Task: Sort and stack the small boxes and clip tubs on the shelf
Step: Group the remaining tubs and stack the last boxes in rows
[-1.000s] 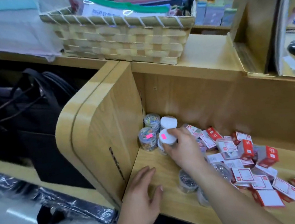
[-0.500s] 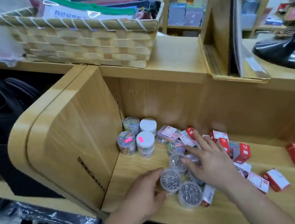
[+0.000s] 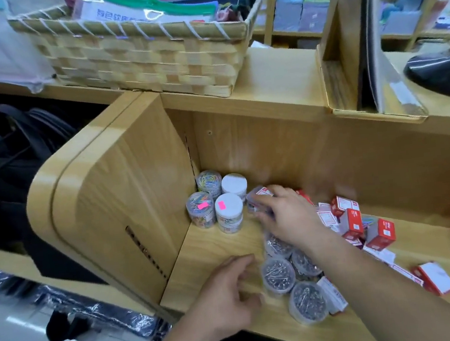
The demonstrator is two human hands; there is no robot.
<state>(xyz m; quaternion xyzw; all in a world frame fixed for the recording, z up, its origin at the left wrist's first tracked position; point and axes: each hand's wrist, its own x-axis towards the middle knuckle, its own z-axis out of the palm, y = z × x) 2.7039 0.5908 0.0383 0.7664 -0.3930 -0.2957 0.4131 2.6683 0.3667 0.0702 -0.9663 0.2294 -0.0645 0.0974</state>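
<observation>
Well, both hands are down in the wooden shelf point(image 3: 216, 245), working apart from one another. The right hand point(image 3: 289, 216) reaches toward the back corner, and its fingers are curled over a small clear box point(image 3: 259, 194) with a red and white label, which sits just beside the standing tubs. The left hand point(image 3: 227, 292) lies low at the front edge, fingers loosely bent and gripping nothing. Its thumb comes very close to a tub of silver pins point(image 3: 278, 275), though I cannot tell if it touches.

Four clip tubs stand upright in the corner against the side panel. Two of them show coloured clips through clear lids point(image 3: 209, 182), and two have white lids point(image 3: 234, 184). The two front ones carry pink stickers.

Under the right forearm, more pin tubs cluster together, one point(image 3: 308, 301) nearest the shelf's front. To the right, red and white small boxes point(image 3: 351, 220) lie tumbled in a loose heap, some on end, some flat. One box point(image 3: 435, 277) lies apart near the front.

A woven basket point(image 3: 147, 58) of folders sits on the counter above.
</observation>
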